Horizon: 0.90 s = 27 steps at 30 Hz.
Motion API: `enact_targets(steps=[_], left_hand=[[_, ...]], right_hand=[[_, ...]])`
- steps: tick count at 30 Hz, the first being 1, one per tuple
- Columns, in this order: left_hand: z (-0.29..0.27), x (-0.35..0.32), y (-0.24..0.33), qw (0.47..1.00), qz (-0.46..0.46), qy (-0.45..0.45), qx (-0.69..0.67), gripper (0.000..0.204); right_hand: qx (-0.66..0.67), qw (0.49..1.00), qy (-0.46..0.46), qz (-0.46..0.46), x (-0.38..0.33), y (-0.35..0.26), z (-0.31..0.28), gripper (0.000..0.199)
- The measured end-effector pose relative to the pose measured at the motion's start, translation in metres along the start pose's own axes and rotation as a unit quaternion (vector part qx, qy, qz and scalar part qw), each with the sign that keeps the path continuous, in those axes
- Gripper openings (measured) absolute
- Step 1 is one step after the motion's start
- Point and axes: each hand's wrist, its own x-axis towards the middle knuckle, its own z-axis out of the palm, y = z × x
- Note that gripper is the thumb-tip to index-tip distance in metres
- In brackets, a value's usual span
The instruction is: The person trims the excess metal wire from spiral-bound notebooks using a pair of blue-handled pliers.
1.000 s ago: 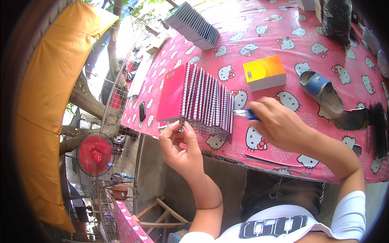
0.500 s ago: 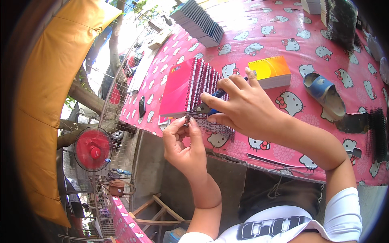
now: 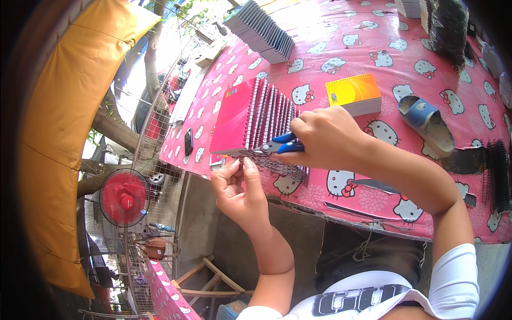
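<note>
Blue-handled pliers (image 3: 285, 143) are in my right hand (image 3: 330, 133), whose fingers wrap round the handles. Their jaws lie at the near edge of a stack of pink-covered spiral notebooks (image 3: 226, 120). Dark wire coils (image 3: 274, 164) run in rows along that edge, below the jaws. My left hand (image 3: 242, 197) is just nearer me, thumb and fingertips pinched at the end of a wire coil. The exact spot where the jaws meet the wire is too small to make out.
A yellow notepad stack (image 3: 354, 93) lies beyond my right hand, with a blue slipper (image 3: 426, 125) right of it. A tall notebook stack (image 3: 261, 32) stands at the back. A phone (image 3: 188, 142) rests near the left table edge. A red fan (image 3: 125, 197) stands beyond the table.
My right hand has closed its spread fingers round the pliers' handles, and the blue handles now show more fully. My left hand has shifted slightly left, still pinching.
</note>
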Motion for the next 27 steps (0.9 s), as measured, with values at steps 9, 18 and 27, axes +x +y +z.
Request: enact_targets(steps=[9, 18, 27], left_hand=[[0.006, -0.003, 0.007, 0.998, -0.051, -0.004, -0.025, 0.021], [-0.005, 0.000, -0.003, 0.993, -0.100, -0.002, -0.066, 0.025], [-0.008, -0.002, -0.009, 0.991, -0.121, -0.045, -0.044, 0.028]], right_hand=[[-0.067, 0.994, 0.076, -0.033, -0.004, 0.003, 0.006, 0.055], [-0.035, 0.999, -0.002, 0.010, -0.008, 0.005, 0.000, 0.057], [-0.012, 0.999, -0.040, 0.030, -0.004, -0.001, 0.007, 0.059]])
